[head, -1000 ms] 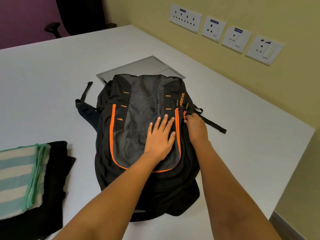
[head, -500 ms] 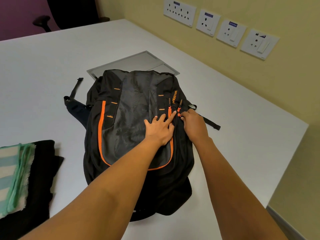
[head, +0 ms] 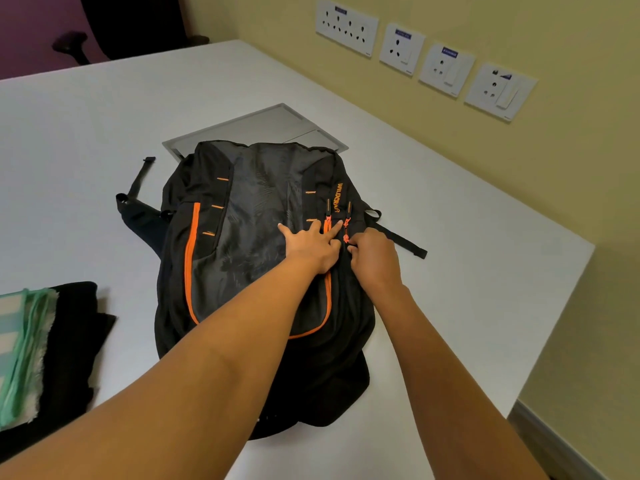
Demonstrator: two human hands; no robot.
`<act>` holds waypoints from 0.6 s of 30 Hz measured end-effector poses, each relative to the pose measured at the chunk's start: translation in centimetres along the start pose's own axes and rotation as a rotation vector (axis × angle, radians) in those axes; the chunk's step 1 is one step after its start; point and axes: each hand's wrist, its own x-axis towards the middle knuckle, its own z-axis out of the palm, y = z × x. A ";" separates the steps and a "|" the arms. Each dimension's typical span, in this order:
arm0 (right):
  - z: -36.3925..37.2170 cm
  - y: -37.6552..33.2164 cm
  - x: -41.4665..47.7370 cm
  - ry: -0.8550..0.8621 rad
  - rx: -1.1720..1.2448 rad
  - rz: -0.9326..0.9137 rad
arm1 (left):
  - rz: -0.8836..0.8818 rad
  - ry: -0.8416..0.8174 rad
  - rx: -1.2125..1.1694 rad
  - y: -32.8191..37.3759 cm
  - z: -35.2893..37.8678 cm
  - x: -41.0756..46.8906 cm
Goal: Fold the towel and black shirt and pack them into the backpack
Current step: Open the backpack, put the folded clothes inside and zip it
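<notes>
A black backpack (head: 249, 237) with orange trim lies flat on the white table (head: 86, 133), its front panel up. My left hand (head: 311, 245) presses on the front panel with fingers spread, the index finger next to an orange zipper pull. My right hand (head: 372, 259) pinches the orange zipper pull (head: 345, 239) on the backpack's right side. At the left edge lies the folded green-and-white striped towel (head: 20, 355) on top of the folded black shirt (head: 72, 334).
A grey hatch panel (head: 256, 128) is set into the table behind the backpack. Black straps (head: 138, 181) trail left and right of the bag. Wall sockets (head: 422, 57) line the yellow wall. A dark chair (head: 131, 26) stands at the far end. The table edge runs close on the right.
My left hand has slid up the front panel toward the zipper pulls. My right hand has stayed at the zipper, fingers now pinched on the pull. The view shifted, pushing the towel further left.
</notes>
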 end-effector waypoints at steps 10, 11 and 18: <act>0.0 -0.8 -2.3 0.107 0.115 0.127 | -0.006 -0.060 -0.108 -0.2 -1.1 -0.8; 0.0 -0.8 -2.3 0.115 0.139 0.144 | -0.024 0.030 -0.156 -0.3 -1.2 -1.1; -0.5 -1.5 -1.9 0.128 0.324 0.225 | -0.260 0.226 -0.455 0.8 -0.9 -1.9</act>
